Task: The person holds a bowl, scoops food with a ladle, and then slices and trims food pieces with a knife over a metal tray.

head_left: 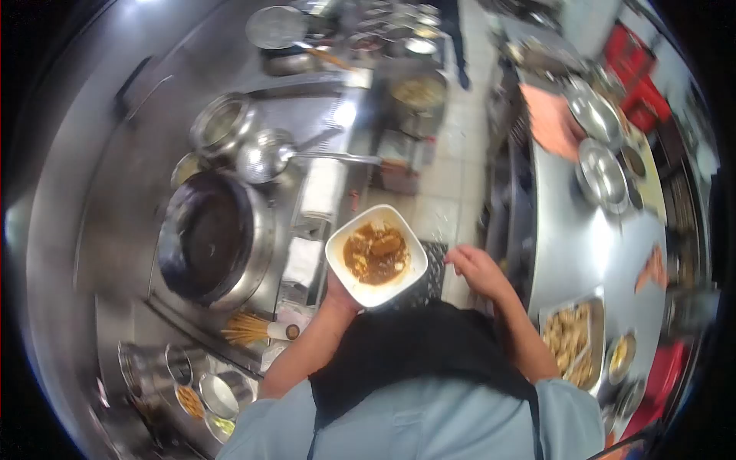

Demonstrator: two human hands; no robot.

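Observation:
A white square bowl point(334, 251) with brown sauce and pieces of food point(377, 254) in it is in front of my body. My left hand point(340, 294) holds it from the lower left side, with most of the fingers hidden beneath the bowl. To the right of the bowl, over the floor, is my right hand point(471, 268), touching nothing. Its fingers are bent and pressed together, with no object visible in them.
A dark wok point(205, 238) stands on the steel stove at left, below a perforated ladle point(264, 156). On the right counter point(563, 253) are steel bowls point(602, 175) and a tray of food pieces point(569, 341). Another person's leg point(452, 38) shows at the top.

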